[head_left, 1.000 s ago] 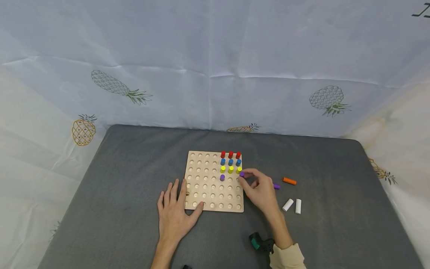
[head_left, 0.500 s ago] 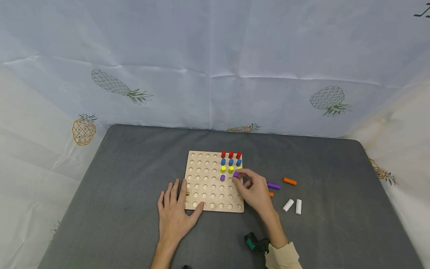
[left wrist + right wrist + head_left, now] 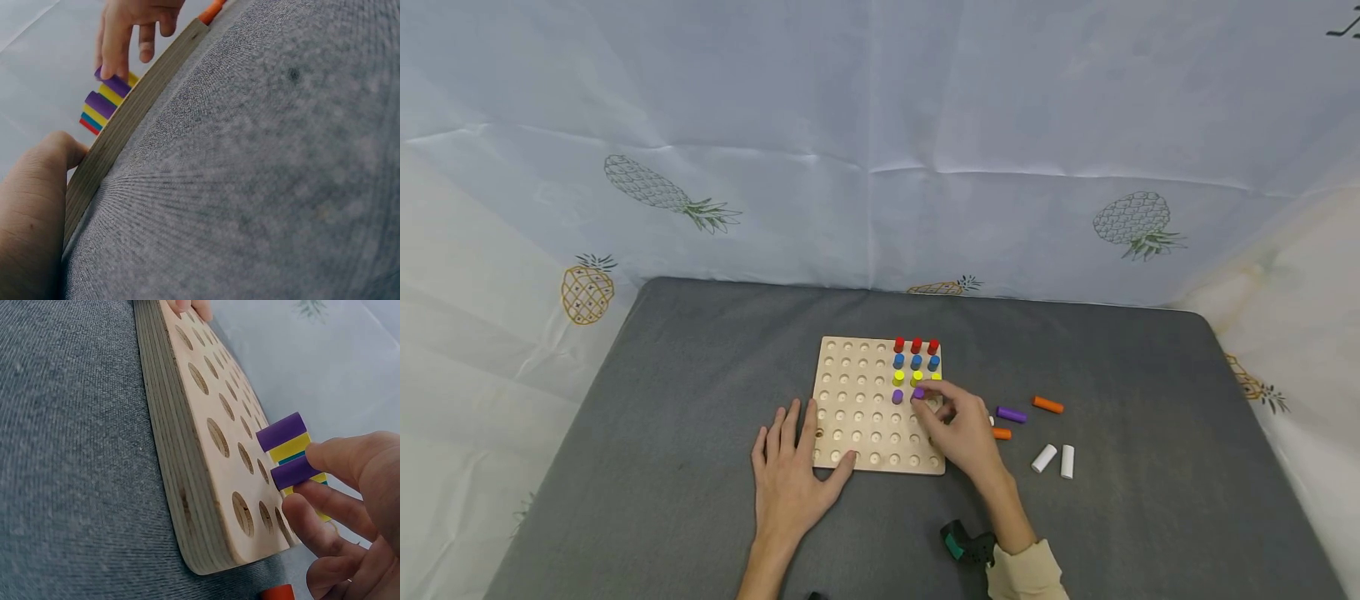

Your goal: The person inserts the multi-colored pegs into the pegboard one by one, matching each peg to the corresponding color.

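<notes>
A square wooden pegboard with rows of round holes lies on the grey table. Red, blue and yellow pegs stand in rows at its far right, with one purple peg in the row nearer the person. Between thumb and index finger my right hand pinches a second purple peg, upright at the board beside the first one. My left hand rests with spread, straight fingers on the board's near left edge and the cloth; in the left wrist view its thumb lies at the board's edge.
Right of the board lie a loose purple peg, orange pegs and white pegs. A black and green device sits at the right wrist. A pale pineapple-print curtain hangs behind the grey table.
My right hand has carried the purple peg leftward from the board's right edge to beside the standing purple peg. An orange peg behind the hand has come into view. My left hand stays put.
</notes>
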{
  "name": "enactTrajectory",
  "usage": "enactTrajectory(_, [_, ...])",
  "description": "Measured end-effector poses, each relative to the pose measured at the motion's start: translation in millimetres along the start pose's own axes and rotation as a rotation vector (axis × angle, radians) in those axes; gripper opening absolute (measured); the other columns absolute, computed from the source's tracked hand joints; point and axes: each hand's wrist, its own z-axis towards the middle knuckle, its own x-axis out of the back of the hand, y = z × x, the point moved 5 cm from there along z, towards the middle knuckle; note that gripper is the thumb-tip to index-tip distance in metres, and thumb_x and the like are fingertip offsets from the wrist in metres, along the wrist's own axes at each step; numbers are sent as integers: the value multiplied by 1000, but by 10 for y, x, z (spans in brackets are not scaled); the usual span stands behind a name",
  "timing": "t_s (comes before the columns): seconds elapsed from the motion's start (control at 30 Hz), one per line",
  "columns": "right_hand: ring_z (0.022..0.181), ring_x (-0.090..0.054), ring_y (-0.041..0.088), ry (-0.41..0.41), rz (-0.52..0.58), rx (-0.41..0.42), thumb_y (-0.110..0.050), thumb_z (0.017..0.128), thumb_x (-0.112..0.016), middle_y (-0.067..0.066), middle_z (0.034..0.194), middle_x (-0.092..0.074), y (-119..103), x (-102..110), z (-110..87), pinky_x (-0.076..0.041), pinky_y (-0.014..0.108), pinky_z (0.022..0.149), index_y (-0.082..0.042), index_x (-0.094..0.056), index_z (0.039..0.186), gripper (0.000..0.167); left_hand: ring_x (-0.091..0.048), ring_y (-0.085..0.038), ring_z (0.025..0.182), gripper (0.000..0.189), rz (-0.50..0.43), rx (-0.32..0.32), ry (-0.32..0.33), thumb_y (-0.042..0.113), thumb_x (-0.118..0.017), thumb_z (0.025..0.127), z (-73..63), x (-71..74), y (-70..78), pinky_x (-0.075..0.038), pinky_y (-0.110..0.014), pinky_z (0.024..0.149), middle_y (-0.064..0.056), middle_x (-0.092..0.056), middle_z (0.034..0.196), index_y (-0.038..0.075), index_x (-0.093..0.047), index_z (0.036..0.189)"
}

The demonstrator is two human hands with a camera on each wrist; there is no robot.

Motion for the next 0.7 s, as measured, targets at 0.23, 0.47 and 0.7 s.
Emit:
enactTrajectory(0.23, [57,-55,4,9,-22,17,-14,92,-75,9,101,-77,11,-2,-11,-44,20,48,-9,-76,114,23,-38,-43,148,94,4,0,-2,63,-71,82,-1,-5,-2,-20,-63,121,-22,-46,156,11,-44,156])
enactTrajectory(0.47, [61,-57,5,-4,-48,23,-14,92,-75,7,100,-72,5,-19,-6,-47,19,51,-12,-77,113,21,-37,-42,148,94,3,2,-4,63,-71,82,-1,-3,-3,-21,-63,121,-22,-46,156,11,-44,156])
enactTrajectory(0.7, [60,-56,5,7,-60,25,-13,92,-76,6,96,-68,10,-35,7,-47,19,50,-11,-77,112,20,-37,-42,148,94,5,0,-1,63,-71,82,0,-3,-1,-21,-63,120,-22,-46,156,12,-43,156])
